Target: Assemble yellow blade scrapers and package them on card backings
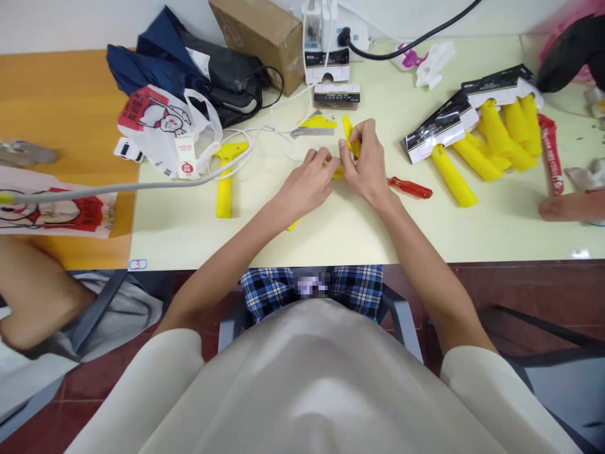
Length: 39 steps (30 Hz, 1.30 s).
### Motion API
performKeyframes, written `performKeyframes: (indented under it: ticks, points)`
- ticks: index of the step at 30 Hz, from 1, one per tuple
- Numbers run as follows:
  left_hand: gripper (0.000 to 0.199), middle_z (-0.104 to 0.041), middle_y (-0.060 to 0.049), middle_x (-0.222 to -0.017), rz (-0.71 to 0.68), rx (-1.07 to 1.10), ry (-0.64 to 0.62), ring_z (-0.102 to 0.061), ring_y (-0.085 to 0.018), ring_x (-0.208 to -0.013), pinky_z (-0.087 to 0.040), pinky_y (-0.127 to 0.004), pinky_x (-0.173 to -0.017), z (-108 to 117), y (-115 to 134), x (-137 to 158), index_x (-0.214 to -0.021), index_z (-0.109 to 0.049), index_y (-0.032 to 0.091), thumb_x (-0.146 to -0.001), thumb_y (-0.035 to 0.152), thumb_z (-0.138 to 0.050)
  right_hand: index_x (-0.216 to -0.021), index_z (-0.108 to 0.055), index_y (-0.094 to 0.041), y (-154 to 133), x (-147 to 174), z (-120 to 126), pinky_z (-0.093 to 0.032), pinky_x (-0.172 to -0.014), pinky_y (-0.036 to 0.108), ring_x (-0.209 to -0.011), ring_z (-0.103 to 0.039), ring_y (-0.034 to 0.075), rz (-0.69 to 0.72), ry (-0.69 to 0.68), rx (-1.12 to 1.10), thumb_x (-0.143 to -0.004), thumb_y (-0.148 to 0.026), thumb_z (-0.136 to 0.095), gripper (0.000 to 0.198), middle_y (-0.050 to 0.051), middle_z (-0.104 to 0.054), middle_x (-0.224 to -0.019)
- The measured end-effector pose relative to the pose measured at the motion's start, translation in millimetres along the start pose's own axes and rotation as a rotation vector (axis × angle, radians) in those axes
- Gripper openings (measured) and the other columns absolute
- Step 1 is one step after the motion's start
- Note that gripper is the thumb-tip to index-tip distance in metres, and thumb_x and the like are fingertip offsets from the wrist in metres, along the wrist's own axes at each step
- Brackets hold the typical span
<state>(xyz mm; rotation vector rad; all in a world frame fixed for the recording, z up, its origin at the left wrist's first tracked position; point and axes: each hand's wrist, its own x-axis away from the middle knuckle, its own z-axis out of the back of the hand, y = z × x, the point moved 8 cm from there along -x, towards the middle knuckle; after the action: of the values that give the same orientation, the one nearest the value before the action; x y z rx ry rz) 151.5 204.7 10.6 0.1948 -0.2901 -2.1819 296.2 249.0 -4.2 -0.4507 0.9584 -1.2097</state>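
Fingers curled and pinched, my left hand (309,181) grips the yellow scraper (348,129) near the table's middle. Just to the right, my right hand (367,162) pinches its upper yellow part between thumb and fingers. A yellow end shows below my left wrist; my hands hide how these parts join. Beyond my fingers lie a yellow piece (317,121) and a grey metal blade (312,132). A red-handled screwdriver (411,187) lies beside my right wrist. Left of my hands rests another T-shaped yellow scraper (225,192), crossed by a white cable.
Several yellow-handled scrapers in black-and-white sleeves (437,129) are piled at right. A plastic bag (158,126), dark cloth (155,57) and cardboard box (265,38) stand at back left. Cables (189,185) cross the table. Parts of other people show at both sides.
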Motion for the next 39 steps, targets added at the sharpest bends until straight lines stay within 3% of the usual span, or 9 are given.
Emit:
performKeyframes:
  ticks: [5,12,16,24,28,32,34,36,39]
  points:
    - [0.06,-0.071,-0.017,-0.151,-0.023,0.129,0.179,-0.067,-0.036,-0.145,-0.054,-0.057,-0.135,6,-21,9,-0.152,-0.068,0.017,-0.095,0.001,-0.064,-0.116,-0.056,-0.025,7,3,-6,-0.054,-0.109,0.034,-0.103,-0.05,0.015,0.031,0.033,-0.075,-0.106,-0.103,-0.035,0.082,0.009,-0.066,-0.12]
    - [0.056,-0.069,-0.015,-0.164,0.006,0.644,0.377,-0.072,-0.028,-0.145,-0.07,-0.039,-0.102,17,-53,18,-0.16,-0.063,0.025,-0.107,0.037,-0.073,-0.133,-0.065,-0.029,-5,3,6,-0.059,-0.113,0.05,-0.111,-0.059,0.023,0.083,0.09,-0.151,-0.11,-0.097,-0.03,0.079,0.013,-0.067,-0.137]
    - [0.047,-0.078,-0.013,-0.153,0.113,0.951,0.419,-0.077,-0.029,-0.145,-0.069,-0.046,-0.115,0,-73,-6,-0.15,-0.068,0.023,-0.107,0.042,-0.069,-0.134,-0.066,-0.034,-7,2,12,-0.059,-0.121,0.05,-0.125,-0.061,0.026,0.117,0.143,-0.086,-0.112,-0.089,-0.026,0.072,0.013,-0.067,-0.136]
    - [0.039,-0.082,-0.011,-0.143,0.235,1.274,0.362,-0.077,-0.03,-0.151,-0.061,-0.052,-0.132,-33,-79,-13,-0.144,-0.068,0.027,-0.108,0.041,-0.069,-0.142,-0.068,-0.031,-10,1,14,-0.064,-0.094,0.035,-0.105,-0.066,0.016,0.255,0.198,-0.133,-0.116,-0.079,-0.044,0.06,0.008,-0.072,-0.13]
    - [0.036,-0.083,-0.012,-0.15,0.268,1.283,0.33,-0.077,-0.028,-0.151,-0.065,-0.048,-0.128,-36,-74,0,-0.143,-0.067,0.025,-0.108,0.036,-0.067,-0.121,-0.08,-0.036,-23,3,22,-0.065,-0.097,0.043,-0.1,-0.064,0.022,0.229,0.214,-0.087,-0.109,-0.087,-0.053,0.059,0.009,-0.067,-0.101]
    - [0.034,-0.081,-0.013,-0.155,0.24,1.182,0.296,-0.081,-0.026,-0.143,-0.071,-0.049,-0.119,-30,-68,5,-0.146,-0.067,0.026,-0.115,0.039,-0.063,-0.104,-0.075,-0.029,-32,5,30,-0.063,-0.129,0.055,-0.141,-0.063,0.029,0.061,0.136,-0.047,-0.102,-0.098,-0.057,0.072,0.013,-0.067,-0.13]
    - [0.035,-0.081,-0.012,-0.153,0.202,1.137,0.282,-0.082,-0.026,-0.141,-0.072,-0.047,-0.115,-27,-65,5,-0.147,-0.067,0.027,-0.116,0.045,-0.065,-0.103,-0.073,-0.028,-32,5,23,-0.062,-0.133,0.056,-0.148,-0.063,0.028,0.004,0.004,-0.135,-0.097,-0.101,-0.064,0.074,0.011,-0.07,-0.139]
    - [0.039,-0.082,-0.01,-0.149,0.178,1.073,0.288,-0.082,-0.026,-0.14,-0.072,-0.045,-0.111,-21,-64,6,-0.146,-0.068,0.028,-0.117,0.054,-0.066,-0.101,-0.072,-0.027,-28,6,11,-0.069,-0.122,0.047,-0.134,-0.071,0.025,-0.049,-0.146,-0.27,-0.09,-0.1,-0.077,0.073,0.009,-0.074,-0.131]
    - [0.044,-0.082,-0.009,-0.14,0.171,0.985,0.324,-0.082,-0.026,-0.133,-0.071,-0.045,-0.108,-9,-64,12,-0.141,-0.069,0.028,-0.116,0.065,-0.066,-0.097,-0.072,-0.024,-17,8,-7,-0.073,-0.086,0.034,-0.09,-0.074,0.016,-0.178,-0.268,-0.514,-0.079,-0.096,-0.09,0.076,0.004,-0.076,-0.101]
